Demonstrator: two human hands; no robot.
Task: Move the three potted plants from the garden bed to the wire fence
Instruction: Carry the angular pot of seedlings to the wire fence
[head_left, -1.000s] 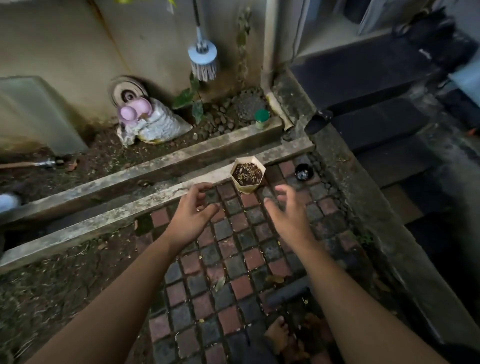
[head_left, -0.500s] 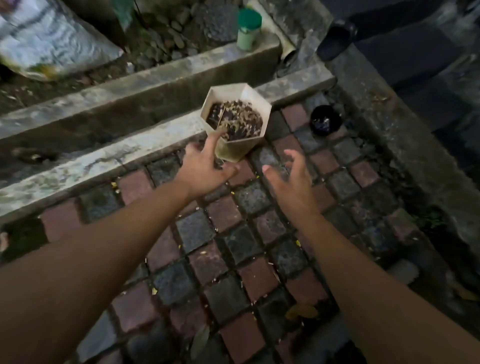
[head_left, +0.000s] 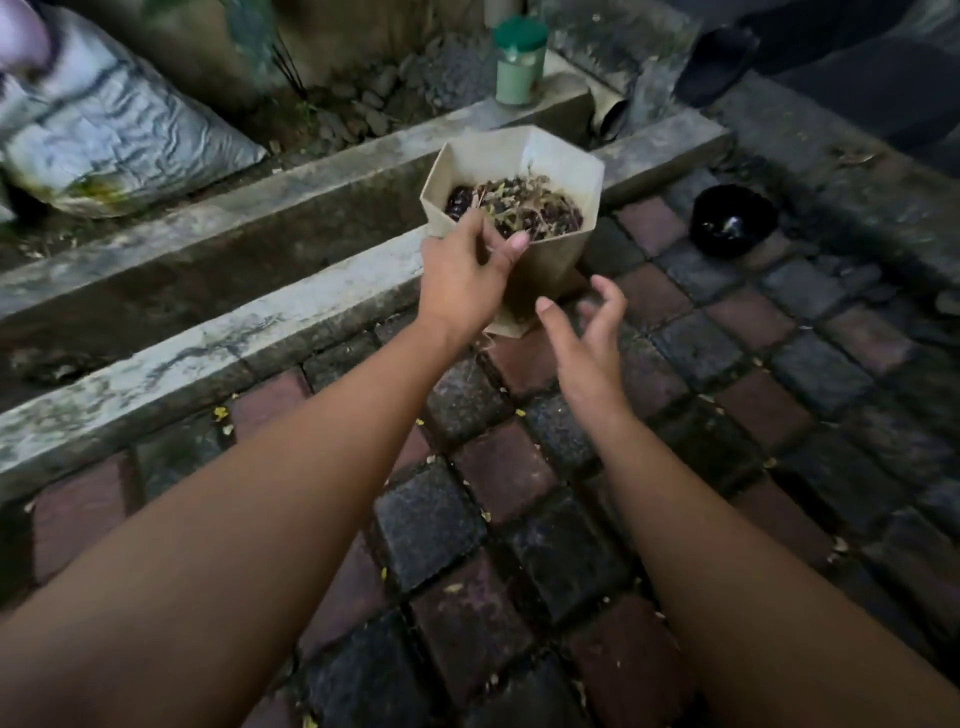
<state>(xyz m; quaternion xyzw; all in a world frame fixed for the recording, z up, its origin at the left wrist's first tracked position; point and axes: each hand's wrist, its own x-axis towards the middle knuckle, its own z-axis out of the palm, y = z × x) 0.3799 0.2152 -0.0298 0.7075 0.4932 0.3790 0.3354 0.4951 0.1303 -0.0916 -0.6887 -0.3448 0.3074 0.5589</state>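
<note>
A beige hexagonal pot (head_left: 556, 161) filled with dark soil and dry plant bits stands on the paving beside the concrete kerb (head_left: 208, 343). My left hand (head_left: 465, 275) grips its near rim, thumb over the edge and fingers on the soil side. Just below and to the right, my right hand (head_left: 587, 343) hovers with fingers spread, close to the pot's lower wall but apart from it. No wire fence is in sight.
A small black pot (head_left: 732, 221) sits on the red and grey pavers to the right. Behind the two kerbs lies the garden bed with a crumpled white sack (head_left: 114, 140), gravel and a green-lidded jar (head_left: 517, 65). A dark sandal (head_left: 717, 57) lies at the top right.
Both hands moved forward to the pot as the camera drew closer. My left hand closed onto the rim; my right hand came nearer its side.
</note>
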